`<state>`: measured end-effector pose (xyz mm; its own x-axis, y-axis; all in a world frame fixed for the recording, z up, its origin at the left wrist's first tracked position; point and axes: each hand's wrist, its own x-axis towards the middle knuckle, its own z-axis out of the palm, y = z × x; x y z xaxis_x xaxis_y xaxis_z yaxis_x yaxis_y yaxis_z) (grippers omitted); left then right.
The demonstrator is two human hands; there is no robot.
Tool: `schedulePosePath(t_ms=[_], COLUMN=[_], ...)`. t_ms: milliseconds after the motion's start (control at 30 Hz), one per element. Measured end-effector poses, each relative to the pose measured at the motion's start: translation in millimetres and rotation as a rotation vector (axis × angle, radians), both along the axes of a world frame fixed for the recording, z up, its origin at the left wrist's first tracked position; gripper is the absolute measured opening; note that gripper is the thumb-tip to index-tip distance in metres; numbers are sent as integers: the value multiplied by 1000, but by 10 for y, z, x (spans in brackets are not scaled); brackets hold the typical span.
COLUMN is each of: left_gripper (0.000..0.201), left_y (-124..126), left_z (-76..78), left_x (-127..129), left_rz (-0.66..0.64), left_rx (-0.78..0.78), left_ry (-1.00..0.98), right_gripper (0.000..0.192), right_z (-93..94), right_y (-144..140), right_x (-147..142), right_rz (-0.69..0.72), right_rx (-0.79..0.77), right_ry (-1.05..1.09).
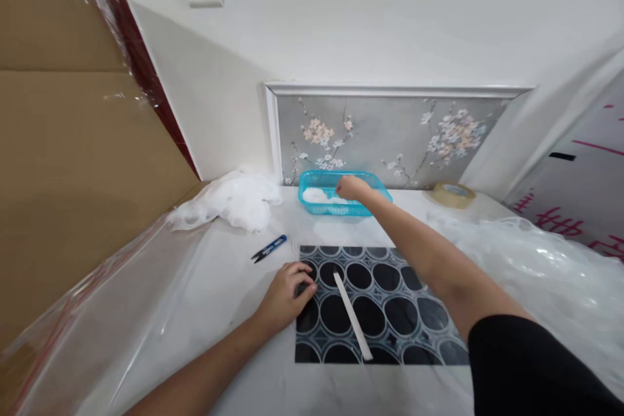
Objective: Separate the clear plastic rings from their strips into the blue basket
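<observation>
Right grip (351, 188) hidden inside basket (375, 183)

White surface (234, 286), glossy, partly under clear plastic film. Near the front edge, centre: a dark mat (390, 312) patterned with black ovals, lying flat; a white strip (351, 313) lies diagonally across it. Left hand (285, 296) rests on the mat's left edge. Blue thread snips (268, 248) lie just beyond the mat's far-left corner. Far edge, against the wall: turquoise basket (363, 209) in the middle, crumpled white netting (234, 200) towards the left, tape roll (453, 194) towards the right. Bunched clear plastic (541, 273) covers the right side.
</observation>
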<state>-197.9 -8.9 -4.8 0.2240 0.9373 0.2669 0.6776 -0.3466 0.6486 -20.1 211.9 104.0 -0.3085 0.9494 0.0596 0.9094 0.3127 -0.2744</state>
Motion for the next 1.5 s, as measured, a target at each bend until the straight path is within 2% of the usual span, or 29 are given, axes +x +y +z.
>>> schedulePosePath(t_ms=[67,133,200,267,367,433,500,567,633,667,733,800,933,1000,1033,1133,1200,1300,1400,1500], left_gripper=[12,11,7,7,27,32,22,9,12,13,12,11,9,10,12,16,24,43,66,77], left_y=[4,15,31,45,63,73,84,95,104,108,116,121,95,48,14,-117,-205,-284,-274,-233], left_z=[5,2,-15,-41,-79,-90,-91,-86,-79,-73,-56,-28,27,38,40,50,66,93,78,5], left_x=[-6,-5,-2,-5,-38,-74,-105,-120,-120,-118,-122,-135,-141,-101,-67,74,188,372,561,717], left_rz=[-12,-17,-2,58,203,275,281,235,200,196,205,196,176,181,163,-9,-156,-330,-404,-413], left_rx=[20,37,51,77,106,78,32,-9,-36,-45,-51,-64,-109,-7,71,235,265,241,194,186], left_ry=[19,50,83,108,160,195,195,158,116,99,78,31,-87,-55,-18,99,159,286,467,572], right_gripper=[25,29,38,46,34,25,13,38,65,70,67,60,42,35,38,49,52,42,37,31], right_z=[-50,-186,-372,-556,-735,-782,-797,-805,-810,-807,-782,-731,-643,-662,-689,-814,-904,-1016,-1098,-1145], right_y=[-231,-611,-1076,-1507,-1873,-1919,-1891,-1870,-1891,-1914,-1961,-1981,-1896,-1825,-1794,-1745,-1750,-1779,-1798,-1802], right_x=[83,181,273,347,421,459,490,508,509,506,505,528,651,720,750,809,826,831,826,830], right_rz=[16,80,214,269,247,236,194,122,30,-26,-150,-215,-194,-203,-205,-170,-146,-138,-83,-27], right_rx=[16,-16,-157,-251,-303,-437,-622,-723,-678,-627,-557,-565,-557,-512,-507,-537,-524,-433,-414,-362], right_ry=[-6,-11,-67,-120,-43,124,372,666,965,1105,1336,1462,1464,1359,1298,1172,1150,1137,1112,1065])
